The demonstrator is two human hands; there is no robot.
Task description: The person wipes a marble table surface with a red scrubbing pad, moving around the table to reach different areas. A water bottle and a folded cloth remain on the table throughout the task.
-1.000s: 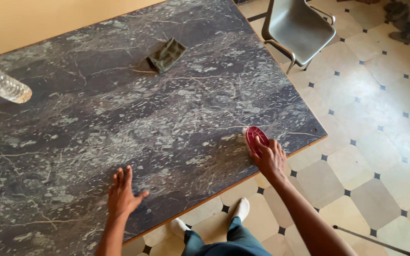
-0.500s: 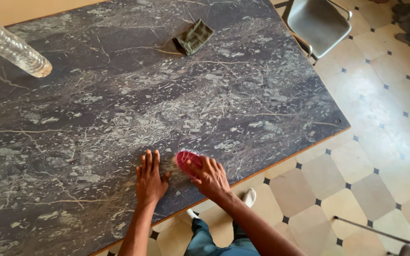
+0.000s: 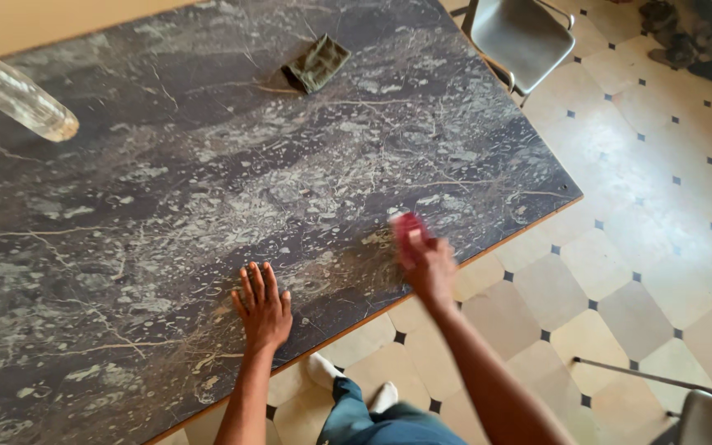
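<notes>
My right hand presses a small red cloth or sponge onto the dark marble-patterned table near its front edge; hand and red thing are motion-blurred. My left hand lies flat on the tabletop, fingers spread, about a hand's width to the left of the right hand, holding nothing.
A folded dark green cloth lies at the far side of the table. A clear plastic bottle lies at the far left. A grey metal chair stands beyond the table's right corner, another chair at bottom right. The floor is tiled.
My right hand slid the red thing left along the front edge to beside my left hand, then back to the right. My left hand stayed flat on the table.
</notes>
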